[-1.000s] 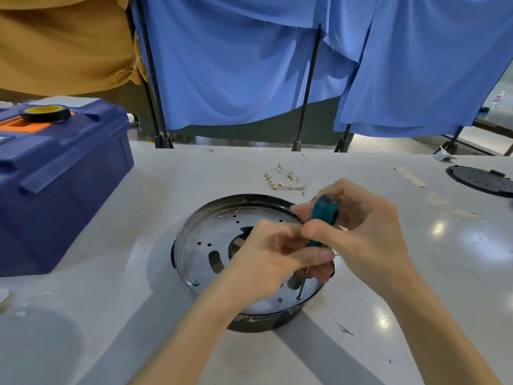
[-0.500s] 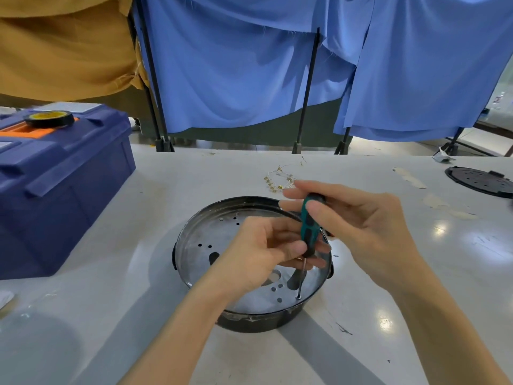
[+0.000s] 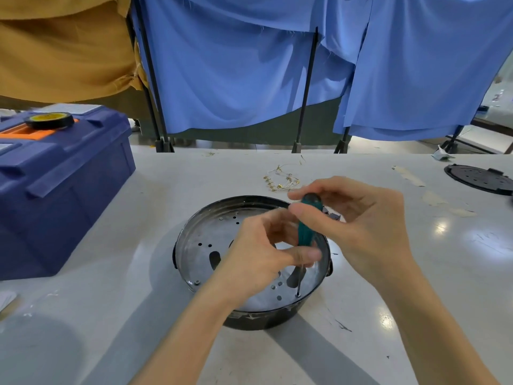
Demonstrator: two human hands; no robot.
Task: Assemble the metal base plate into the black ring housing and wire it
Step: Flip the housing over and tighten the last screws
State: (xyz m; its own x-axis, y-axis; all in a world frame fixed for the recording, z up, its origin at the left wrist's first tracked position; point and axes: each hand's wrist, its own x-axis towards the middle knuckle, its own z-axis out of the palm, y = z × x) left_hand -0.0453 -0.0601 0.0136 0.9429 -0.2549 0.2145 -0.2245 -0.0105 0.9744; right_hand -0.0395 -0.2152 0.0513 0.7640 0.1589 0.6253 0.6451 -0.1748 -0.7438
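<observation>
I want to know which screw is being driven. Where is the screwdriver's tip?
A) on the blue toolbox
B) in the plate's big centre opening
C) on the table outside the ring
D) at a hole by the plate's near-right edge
D: the screwdriver has its shaft running down to a small hole at the near-right edge of the plate, just inside the ring.
</observation>
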